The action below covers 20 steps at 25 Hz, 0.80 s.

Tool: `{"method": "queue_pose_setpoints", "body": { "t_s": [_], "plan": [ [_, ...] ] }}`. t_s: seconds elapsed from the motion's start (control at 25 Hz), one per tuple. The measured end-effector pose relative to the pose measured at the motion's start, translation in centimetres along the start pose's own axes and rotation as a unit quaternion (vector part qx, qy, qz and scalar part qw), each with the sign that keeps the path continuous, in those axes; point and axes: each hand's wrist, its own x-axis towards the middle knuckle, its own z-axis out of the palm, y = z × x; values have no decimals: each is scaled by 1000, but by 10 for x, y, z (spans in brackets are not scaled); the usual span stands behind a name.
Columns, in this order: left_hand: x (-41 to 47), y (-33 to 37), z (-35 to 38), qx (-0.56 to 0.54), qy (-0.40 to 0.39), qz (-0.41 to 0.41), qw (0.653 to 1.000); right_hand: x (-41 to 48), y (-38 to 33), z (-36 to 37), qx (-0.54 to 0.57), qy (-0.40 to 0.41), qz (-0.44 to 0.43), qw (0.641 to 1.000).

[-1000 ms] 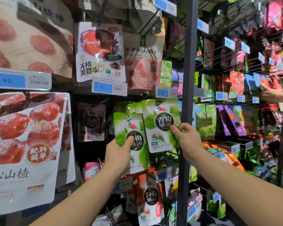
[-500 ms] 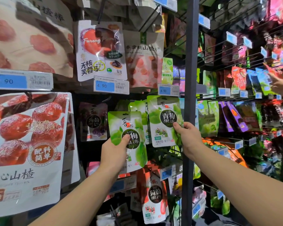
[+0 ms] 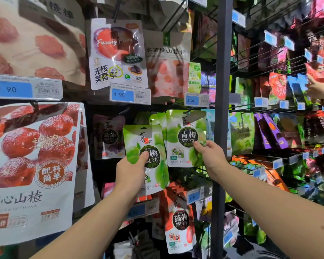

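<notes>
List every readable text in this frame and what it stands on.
"9 90": left price tag
"4. 90": middle price tag
"无核芙蓉李": white plum pouch
"水蜜桃山楂棒": beige pouch
"青梅果冻": right green pouch
"空心山楂": large hawthorn bag
left green pouch: title partly covered
Barcodes, small print: too blurred.

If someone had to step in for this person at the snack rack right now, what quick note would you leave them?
Left hand: grips a green plum jelly pouch by its lower half, thumb on the front; the pouch is on no peg.
Right hand: pinches the lower right corner of the front hanging green pouch, under the 4.90 price tag, just left of the grey upright post.
Done: one pouch in hand, off the rack.
Left: probably hang it with that row, or carry it off; cannot tell which.
</notes>
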Motion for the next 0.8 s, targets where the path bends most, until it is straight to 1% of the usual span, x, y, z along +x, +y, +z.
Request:
{"method": "queue_pose_setpoints", "body": {
  "t_s": [0.08, 0.16, 0.24, 0.28, 0.36, 0.44, 0.56, 0.72, 0.8],
  "plan": [
    [-1, 0, 1, 1, 3, 1, 1000, 4, -3, 11, -24, 5, 24, 999],
    [-3, 0, -1, -5, 5, 3, 1000, 3, -4, 27, -52, 30, 38, 997],
    [-2, 0, -3, 2, 7, 5, 1000, -10, -2, 38, -107, 74, 24, 991],
    [0, 0, -5, 8, 9, 9, 1000, -17, 3, 41, -149, 81, 13, 985],
    [3, -1, -7, 11, 17, 14, 1000, -34, 13, 37, -247, 46, -21, 968],
    [6, -2, -7, 4, 24, 14, 1000, -46, 16, 31, -301, 10, -47, 952],
    [10, -7, -5, 3, 19, 13, 1000, -38, 17, 32, -332, -8, -91, 939],
    [15, -11, 0, 5, 14, 16, 1000, -7, 21, 38, -331, -49, -66, 940],
    [20, -14, 1, 2, 12, 19, 1000, 5, 25, 43, -346, -51, -68, 935]
  ]
}}
